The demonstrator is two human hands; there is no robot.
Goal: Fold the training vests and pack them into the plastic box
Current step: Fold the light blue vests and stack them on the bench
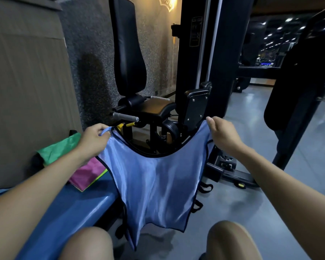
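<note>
A black weight machine (176, 72) fills the middle of the view, its tall padded backrest and seat standing against a speckled grey wall (86, 72); its top is cut off by the upper edge. The room behind it on the right is dim and hard to make out, with only rows of ceiling lights and dark shapes showing. No plastic box can be seen anywhere. A grey floor (270, 184) runs along the right side, and a blue padded bench (79, 209) runs from the lower left, partly covered by the person's left forearm and knee.

The blue training vest (156, 184) hangs spread out between both hands, in front of the knees and above the floor, its black-trimmed neckline curving down in the middle and its lower hem dangling past the bench edge. On the bench beside it lie a green vest (58, 149) and a pink vest (86, 175), both half hidden behind the left arm.

The left hand (94, 136) has its fingers curled round the vest's left shoulder strap, gripping it. The right hand (222, 134) pinches the right shoulder strap, fingers bent, thumb tip raised at the top corner.
</note>
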